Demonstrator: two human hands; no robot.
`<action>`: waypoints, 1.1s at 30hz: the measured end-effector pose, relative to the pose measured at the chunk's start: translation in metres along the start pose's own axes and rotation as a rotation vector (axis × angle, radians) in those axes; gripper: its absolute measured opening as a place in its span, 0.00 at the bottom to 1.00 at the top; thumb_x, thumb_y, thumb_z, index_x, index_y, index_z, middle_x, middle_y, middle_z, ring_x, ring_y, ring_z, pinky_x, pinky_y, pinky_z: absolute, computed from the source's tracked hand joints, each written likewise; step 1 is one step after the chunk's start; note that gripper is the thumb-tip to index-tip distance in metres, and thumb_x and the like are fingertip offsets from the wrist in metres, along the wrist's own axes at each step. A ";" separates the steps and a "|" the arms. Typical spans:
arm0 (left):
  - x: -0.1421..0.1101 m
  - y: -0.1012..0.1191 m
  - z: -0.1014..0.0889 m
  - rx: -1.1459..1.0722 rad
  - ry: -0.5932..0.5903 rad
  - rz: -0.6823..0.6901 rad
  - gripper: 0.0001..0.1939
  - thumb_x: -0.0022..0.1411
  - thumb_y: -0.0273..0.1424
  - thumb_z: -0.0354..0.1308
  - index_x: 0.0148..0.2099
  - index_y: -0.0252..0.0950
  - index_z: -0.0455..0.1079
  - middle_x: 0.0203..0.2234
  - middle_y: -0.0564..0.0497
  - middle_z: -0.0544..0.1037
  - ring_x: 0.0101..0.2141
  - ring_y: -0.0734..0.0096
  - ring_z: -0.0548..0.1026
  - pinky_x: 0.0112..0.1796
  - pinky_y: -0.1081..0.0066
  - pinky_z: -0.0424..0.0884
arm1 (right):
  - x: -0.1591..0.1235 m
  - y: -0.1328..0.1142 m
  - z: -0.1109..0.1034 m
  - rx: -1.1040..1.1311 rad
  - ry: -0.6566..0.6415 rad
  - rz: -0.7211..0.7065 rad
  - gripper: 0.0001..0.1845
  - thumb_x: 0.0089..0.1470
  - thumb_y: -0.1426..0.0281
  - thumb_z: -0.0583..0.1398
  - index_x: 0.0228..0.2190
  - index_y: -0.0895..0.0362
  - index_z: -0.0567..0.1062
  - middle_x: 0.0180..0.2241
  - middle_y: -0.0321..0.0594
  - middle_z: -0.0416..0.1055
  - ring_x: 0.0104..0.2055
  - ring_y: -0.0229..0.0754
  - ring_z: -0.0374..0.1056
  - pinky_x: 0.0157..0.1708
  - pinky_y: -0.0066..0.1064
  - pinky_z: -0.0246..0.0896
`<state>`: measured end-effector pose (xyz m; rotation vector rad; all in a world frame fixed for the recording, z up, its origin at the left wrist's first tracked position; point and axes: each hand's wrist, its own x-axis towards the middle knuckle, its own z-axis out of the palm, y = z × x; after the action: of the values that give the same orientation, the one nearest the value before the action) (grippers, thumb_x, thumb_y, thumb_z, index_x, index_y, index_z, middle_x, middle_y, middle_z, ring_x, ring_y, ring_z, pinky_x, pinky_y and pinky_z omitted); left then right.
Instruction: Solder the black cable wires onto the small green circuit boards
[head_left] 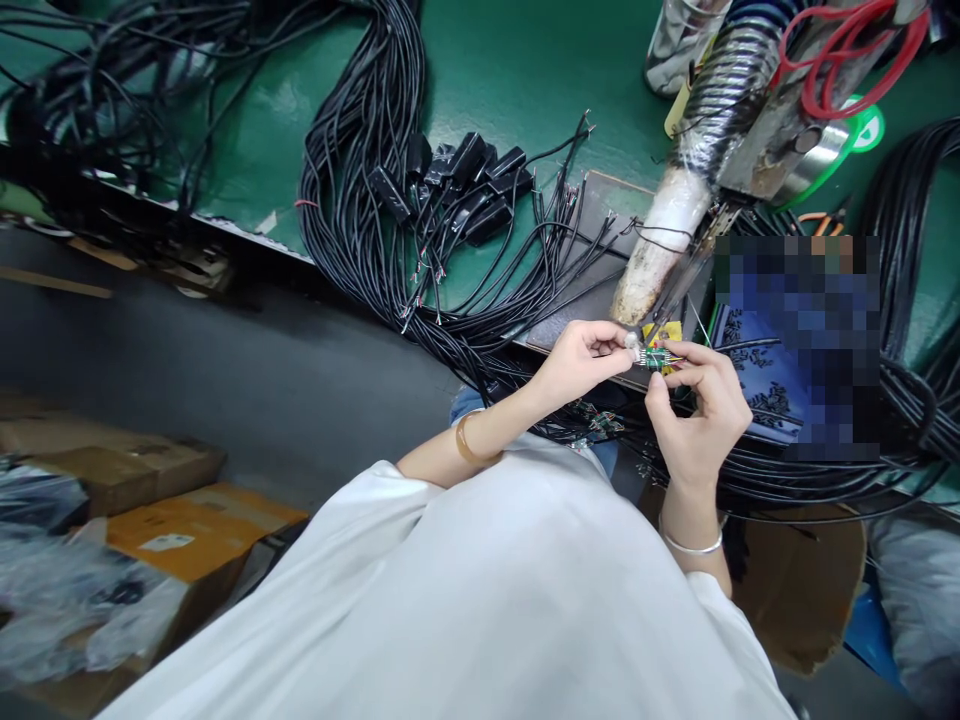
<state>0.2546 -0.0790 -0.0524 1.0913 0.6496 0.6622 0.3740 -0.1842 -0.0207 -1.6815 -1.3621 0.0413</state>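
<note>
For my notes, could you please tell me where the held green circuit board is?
In the head view, right of centre, the green circuit board is between the left hand and right hand, below the white tube.

Left hand (589,355) and right hand (703,405) meet at a small green circuit board (655,357), right near the white-ended hose (664,240)! Black cables (367,225) sprawl in thick bundles across the green worktop (517,60).

Green worktop (525,60), bundled black cables (360,130), grey-brown sheet (604,200)
</note>
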 end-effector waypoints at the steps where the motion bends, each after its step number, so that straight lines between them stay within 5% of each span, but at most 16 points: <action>1: 0.000 0.001 -0.001 0.000 -0.003 -0.011 0.07 0.51 0.30 0.65 0.30 0.31 0.74 0.22 0.55 0.72 0.25 0.80 0.67 0.30 0.75 0.63 | -0.001 0.000 0.000 0.006 -0.003 -0.003 0.07 0.53 0.73 0.64 0.27 0.54 0.71 0.43 0.41 0.77 0.46 0.45 0.75 0.48 0.42 0.72; 9: -0.003 0.006 -0.002 -0.043 -0.043 -0.082 0.07 0.51 0.29 0.66 0.30 0.30 0.73 0.22 0.55 0.72 0.24 0.83 0.65 0.29 0.76 0.61 | -0.003 0.003 -0.003 -0.019 -0.051 -0.046 0.08 0.54 0.75 0.64 0.28 0.54 0.70 0.43 0.40 0.77 0.46 0.43 0.75 0.48 0.40 0.72; 15: -0.011 0.015 -0.011 0.006 -0.199 -0.208 0.10 0.57 0.34 0.63 0.31 0.31 0.69 0.18 0.59 0.65 0.18 0.85 0.58 0.21 0.77 0.51 | -0.008 0.016 -0.017 -0.082 -0.198 -0.260 0.10 0.54 0.78 0.65 0.34 0.54 0.72 0.50 0.43 0.77 0.47 0.42 0.76 0.46 0.34 0.74; 20: -0.036 0.018 -0.016 0.260 -0.177 0.017 0.16 0.55 0.35 0.69 0.41 0.32 0.71 0.29 0.53 0.74 0.28 0.79 0.69 0.31 0.77 0.65 | -0.006 0.019 -0.028 -0.142 -0.215 -0.335 0.10 0.56 0.77 0.65 0.38 0.54 0.70 0.44 0.44 0.78 0.44 0.42 0.76 0.44 0.31 0.71; 25: -0.057 0.019 -0.013 0.551 -0.040 0.302 0.09 0.65 0.34 0.60 0.36 0.32 0.74 0.27 0.50 0.75 0.29 0.76 0.69 0.34 0.73 0.65 | 0.012 0.002 -0.031 -0.186 -0.285 -0.072 0.04 0.60 0.69 0.63 0.34 0.54 0.71 0.28 0.33 0.72 0.27 0.34 0.68 0.30 0.28 0.62; 28: -0.053 0.020 -0.016 0.389 -0.198 0.138 0.14 0.66 0.36 0.58 0.31 0.32 0.70 0.22 0.52 0.73 0.25 0.78 0.69 0.32 0.74 0.65 | 0.016 -0.008 -0.031 -0.123 -0.271 0.080 0.07 0.62 0.65 0.61 0.33 0.54 0.72 0.29 0.32 0.73 0.24 0.32 0.65 0.27 0.28 0.60; 30: -0.044 0.018 -0.020 0.195 -0.299 -0.041 0.17 0.64 0.40 0.60 0.30 0.32 0.67 0.19 0.54 0.71 0.20 0.82 0.65 0.25 0.77 0.60 | 0.009 -0.013 -0.031 -0.083 -0.074 0.121 0.07 0.63 0.64 0.60 0.34 0.54 0.72 0.32 0.34 0.75 0.24 0.31 0.66 0.26 0.28 0.60; 33: -0.033 0.016 -0.026 -0.018 -0.353 -0.238 0.20 0.58 0.44 0.66 0.34 0.31 0.68 0.17 0.55 0.70 0.15 0.87 0.54 0.18 0.78 0.45 | -0.009 -0.015 -0.031 -0.131 0.161 0.126 0.06 0.61 0.65 0.61 0.34 0.54 0.74 0.25 0.32 0.71 0.21 0.31 0.63 0.23 0.27 0.56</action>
<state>0.2110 -0.0837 -0.0410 1.0614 0.4567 0.2603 0.3758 -0.2115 0.0017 -1.8368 -1.1596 -0.1111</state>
